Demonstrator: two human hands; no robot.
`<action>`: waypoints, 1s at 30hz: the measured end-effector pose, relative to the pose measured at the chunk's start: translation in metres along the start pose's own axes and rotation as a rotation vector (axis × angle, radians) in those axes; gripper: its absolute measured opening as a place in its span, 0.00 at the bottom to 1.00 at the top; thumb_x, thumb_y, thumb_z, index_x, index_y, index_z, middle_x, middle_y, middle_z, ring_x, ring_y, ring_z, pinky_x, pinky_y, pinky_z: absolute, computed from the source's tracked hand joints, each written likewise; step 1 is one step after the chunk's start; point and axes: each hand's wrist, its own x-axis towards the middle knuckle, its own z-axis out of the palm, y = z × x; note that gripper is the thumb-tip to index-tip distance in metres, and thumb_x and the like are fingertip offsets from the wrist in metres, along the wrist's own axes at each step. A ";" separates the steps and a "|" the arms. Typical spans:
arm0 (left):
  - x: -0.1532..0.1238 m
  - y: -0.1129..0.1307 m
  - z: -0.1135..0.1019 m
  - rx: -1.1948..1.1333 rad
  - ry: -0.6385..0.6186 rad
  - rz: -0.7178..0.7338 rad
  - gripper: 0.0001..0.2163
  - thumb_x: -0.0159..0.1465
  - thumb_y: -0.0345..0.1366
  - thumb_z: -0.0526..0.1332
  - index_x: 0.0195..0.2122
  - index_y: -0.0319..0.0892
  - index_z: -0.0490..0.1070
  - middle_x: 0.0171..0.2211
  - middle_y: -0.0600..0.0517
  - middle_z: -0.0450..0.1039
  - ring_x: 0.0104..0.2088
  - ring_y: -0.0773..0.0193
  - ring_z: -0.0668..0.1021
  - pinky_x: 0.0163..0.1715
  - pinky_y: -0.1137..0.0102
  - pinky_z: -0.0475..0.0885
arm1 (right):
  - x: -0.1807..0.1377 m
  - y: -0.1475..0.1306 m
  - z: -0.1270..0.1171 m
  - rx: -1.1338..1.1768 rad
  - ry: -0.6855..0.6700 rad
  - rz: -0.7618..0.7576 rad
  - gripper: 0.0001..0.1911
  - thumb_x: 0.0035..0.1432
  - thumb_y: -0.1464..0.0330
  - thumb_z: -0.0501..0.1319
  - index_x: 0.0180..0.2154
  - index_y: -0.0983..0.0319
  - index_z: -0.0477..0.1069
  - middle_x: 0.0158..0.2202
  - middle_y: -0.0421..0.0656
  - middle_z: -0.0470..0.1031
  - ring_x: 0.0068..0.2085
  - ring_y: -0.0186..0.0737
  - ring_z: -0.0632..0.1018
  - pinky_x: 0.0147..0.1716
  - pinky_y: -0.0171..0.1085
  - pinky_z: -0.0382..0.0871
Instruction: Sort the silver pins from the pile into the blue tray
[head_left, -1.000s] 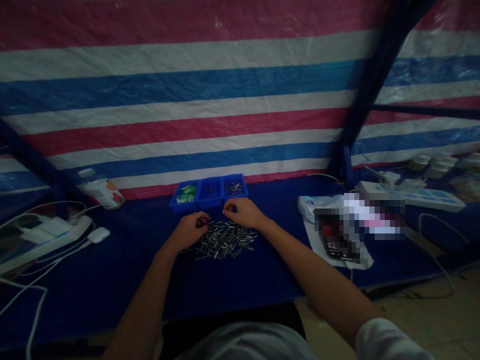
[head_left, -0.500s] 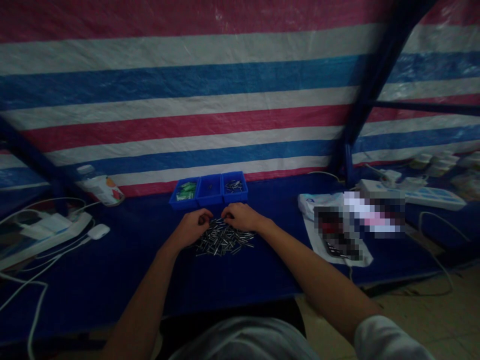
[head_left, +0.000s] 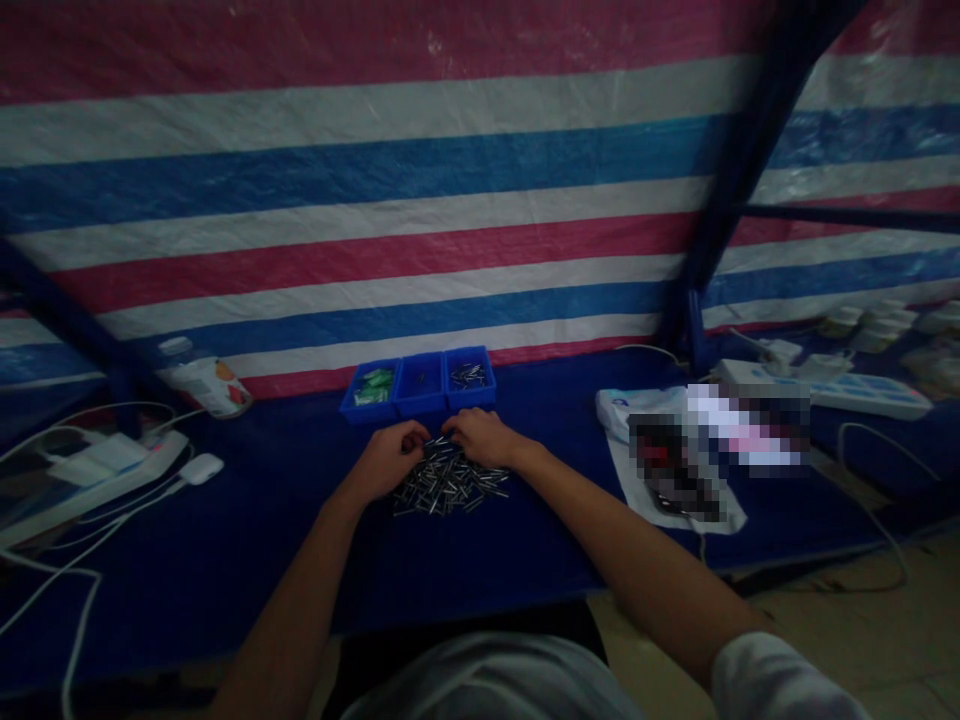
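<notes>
A loose pile of short, thin metal pins (head_left: 448, 486) lies on the blue table (head_left: 457, 570) in front of me. My left hand (head_left: 387, 460) rests at the pile's far left edge, its fingers curled in. Opposite it, my right hand (head_left: 480, 437) bends over the far right side, thumb and fingers pinched near the pins. Only a small gap separates the fingertips, and whatever they hold is too small and dark to make out. Just beyond stand three joined blue bins (head_left: 420, 408): green-and-clear packets (head_left: 375, 386) at left, a few tiny pieces in the middle, metal pins (head_left: 469, 375) at right.
Power strips with cables sit at left (head_left: 161, 460) and right (head_left: 870, 398). A bottle (head_left: 214, 388) stands at the back left. To the right lies a white plastic bag (head_left: 615, 410) with blurred items on it. Striped sheeting (head_left: 420, 230) hangs behind the table.
Both hands stay at the pile's far edge with only slight finger movement. The view has shifted very slightly.
</notes>
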 end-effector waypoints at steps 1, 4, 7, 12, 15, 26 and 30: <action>0.000 0.000 0.000 0.002 0.000 -0.004 0.10 0.55 0.33 0.55 0.35 0.42 0.73 0.28 0.53 0.74 0.29 0.63 0.74 0.30 0.71 0.67 | 0.000 0.000 0.000 -0.014 0.006 0.006 0.18 0.60 0.74 0.53 0.50 0.60 0.72 0.48 0.51 0.73 0.50 0.48 0.71 0.45 0.43 0.63; 0.001 0.000 0.000 0.002 0.000 -0.023 0.10 0.55 0.32 0.54 0.34 0.41 0.73 0.28 0.53 0.74 0.29 0.63 0.74 0.30 0.71 0.66 | 0.001 0.002 0.000 -0.063 0.035 0.028 0.20 0.59 0.76 0.52 0.50 0.60 0.73 0.48 0.51 0.72 0.49 0.47 0.70 0.44 0.42 0.63; 0.001 -0.003 0.001 -0.006 0.004 -0.009 0.10 0.57 0.33 0.54 0.35 0.42 0.73 0.30 0.53 0.75 0.30 0.63 0.75 0.31 0.70 0.67 | 0.001 0.004 -0.001 -0.107 0.051 0.066 0.20 0.58 0.77 0.51 0.47 0.60 0.74 0.47 0.50 0.71 0.48 0.47 0.69 0.43 0.43 0.63; 0.003 -0.006 0.002 0.017 0.071 0.060 0.10 0.62 0.35 0.53 0.36 0.43 0.73 0.35 0.51 0.76 0.35 0.61 0.76 0.37 0.68 0.69 | -0.002 0.006 -0.003 -0.174 0.084 0.124 0.18 0.57 0.76 0.53 0.47 0.60 0.73 0.48 0.51 0.70 0.50 0.51 0.67 0.44 0.47 0.63; 0.004 -0.006 0.003 0.014 0.129 0.103 0.10 0.64 0.34 0.52 0.36 0.43 0.73 0.37 0.50 0.76 0.39 0.60 0.76 0.41 0.66 0.69 | -0.003 0.006 -0.004 -0.181 0.080 0.150 0.17 0.59 0.75 0.52 0.47 0.60 0.73 0.48 0.51 0.70 0.50 0.50 0.67 0.46 0.49 0.62; 0.006 -0.007 0.000 -0.008 0.231 0.107 0.12 0.66 0.34 0.49 0.38 0.43 0.73 0.35 0.51 0.73 0.35 0.62 0.74 0.40 0.66 0.69 | 0.000 0.006 -0.003 -0.179 0.150 0.116 0.10 0.60 0.69 0.56 0.37 0.59 0.77 0.43 0.47 0.75 0.46 0.47 0.71 0.42 0.44 0.64; 0.006 -0.007 0.000 -0.007 0.243 0.100 0.13 0.66 0.34 0.49 0.38 0.42 0.73 0.33 0.51 0.72 0.33 0.62 0.73 0.37 0.67 0.68 | 0.001 0.006 -0.002 -0.208 0.170 0.062 0.10 0.58 0.74 0.55 0.37 0.62 0.75 0.42 0.49 0.76 0.46 0.48 0.70 0.42 0.44 0.65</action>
